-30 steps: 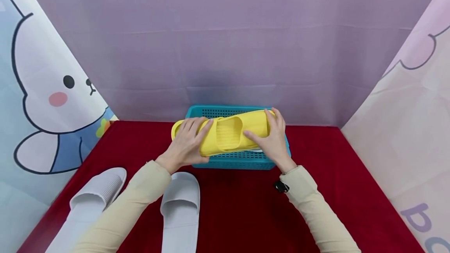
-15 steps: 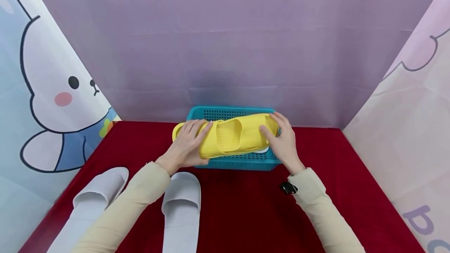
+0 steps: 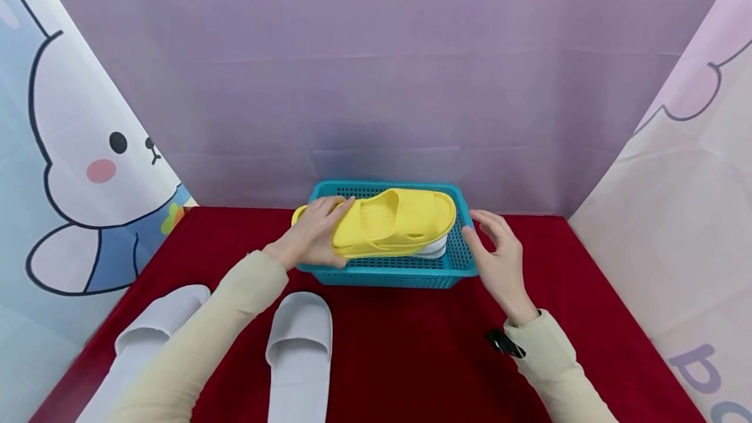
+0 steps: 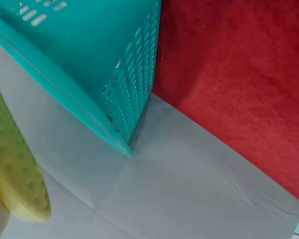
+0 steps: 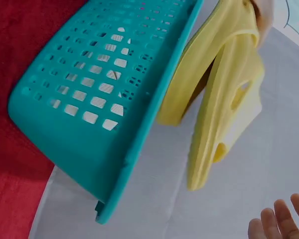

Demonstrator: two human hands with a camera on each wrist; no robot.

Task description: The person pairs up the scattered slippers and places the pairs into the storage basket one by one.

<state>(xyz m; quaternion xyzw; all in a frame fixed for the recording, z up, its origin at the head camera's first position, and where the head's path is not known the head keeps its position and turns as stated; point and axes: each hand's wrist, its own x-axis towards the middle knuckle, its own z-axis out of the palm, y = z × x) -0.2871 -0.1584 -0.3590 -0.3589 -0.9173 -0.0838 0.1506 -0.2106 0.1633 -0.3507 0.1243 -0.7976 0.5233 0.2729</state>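
Observation:
My left hand (image 3: 317, 232) grips the left end of a pair of yellow slippers (image 3: 420, 214) above the teal basket (image 3: 461, 240). In the right wrist view the two slippers (image 5: 229, 99) splay slightly apart, tilted over the basket's rim. Part of one yellow slipper (image 4: 17, 174) shows in the left wrist view, outside the rim. My right hand (image 3: 502, 260) is by the basket's right end, apart from the slippers, thumb and fingers spread with nothing between them. Under the yellow pair, a white item (image 3: 435, 249) lies in the basket, mostly hidden.
Two white slippers lie on the red cloth (image 3: 411, 358) in front: one (image 3: 302, 344) near the middle, the other (image 3: 155, 322) at left, partly behind my left sleeve. A purple curtain (image 3: 376, 83) hangs behind the basket. Printed cloths rise on both sides.
My right hand has let go of the yellow slippers' right end and moved right, away from them. The slippers have shifted slightly, still in my left hand.

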